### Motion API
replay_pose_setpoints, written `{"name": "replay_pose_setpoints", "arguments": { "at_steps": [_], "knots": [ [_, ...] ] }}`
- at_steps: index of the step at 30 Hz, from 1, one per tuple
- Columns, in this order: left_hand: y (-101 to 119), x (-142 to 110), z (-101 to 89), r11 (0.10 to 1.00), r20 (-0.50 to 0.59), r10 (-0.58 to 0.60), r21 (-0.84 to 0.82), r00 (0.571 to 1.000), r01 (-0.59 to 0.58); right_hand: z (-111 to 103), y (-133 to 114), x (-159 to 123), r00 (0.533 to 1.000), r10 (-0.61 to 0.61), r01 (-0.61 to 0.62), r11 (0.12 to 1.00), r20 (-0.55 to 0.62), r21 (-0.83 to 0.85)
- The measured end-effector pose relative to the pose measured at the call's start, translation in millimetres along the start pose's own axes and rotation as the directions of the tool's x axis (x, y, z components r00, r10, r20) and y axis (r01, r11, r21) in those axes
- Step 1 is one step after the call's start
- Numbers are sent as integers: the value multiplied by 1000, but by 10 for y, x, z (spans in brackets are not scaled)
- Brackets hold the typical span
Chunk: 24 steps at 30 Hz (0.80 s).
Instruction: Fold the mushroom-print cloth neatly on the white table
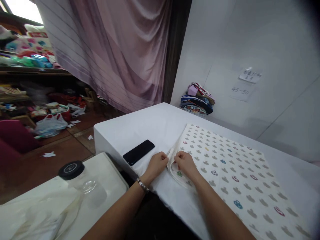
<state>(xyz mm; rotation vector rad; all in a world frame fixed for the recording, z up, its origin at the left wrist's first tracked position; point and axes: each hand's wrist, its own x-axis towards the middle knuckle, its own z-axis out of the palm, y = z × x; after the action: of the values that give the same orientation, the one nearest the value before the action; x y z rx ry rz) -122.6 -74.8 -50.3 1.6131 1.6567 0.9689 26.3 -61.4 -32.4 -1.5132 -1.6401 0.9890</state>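
So the mouse-print cloth point(220, 156) lies spread over the right part of the white surface point(150, 121), its near-left edge curled up, probably laid flat so that edge is easy to get at. Left hand point(157, 164) and right hand point(185, 164) look pinched on that edge, close together, likely to control the curl; fingertip detail's too small to be sure. Both forearms reach forward, knuckles up, bracelet point(142, 185) on the left wrist. Phone point(139, 152) sits just beside the left hand, apparently clear of the cloth. Folded fabric stack point(197, 100) by the wall.
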Motion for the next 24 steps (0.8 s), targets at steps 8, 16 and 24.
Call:
{"name": "replay_pose_setpoints", "arguments": {
  "at_steps": [8,16,24],
  "knots": [
    [35,-91,85,962,-75,64,-261,995,-81,12,-87,31,999,-12,15,998,45,-66],
    [16,-101,153,948,-76,114,-290,990,-132,105,-33,-20,986,81,-121,945,144,302],
    [87,-170,119,905,69,122,-417,990,-83,101,36,-74,982,112,-167,886,149,433]
  ]
}}
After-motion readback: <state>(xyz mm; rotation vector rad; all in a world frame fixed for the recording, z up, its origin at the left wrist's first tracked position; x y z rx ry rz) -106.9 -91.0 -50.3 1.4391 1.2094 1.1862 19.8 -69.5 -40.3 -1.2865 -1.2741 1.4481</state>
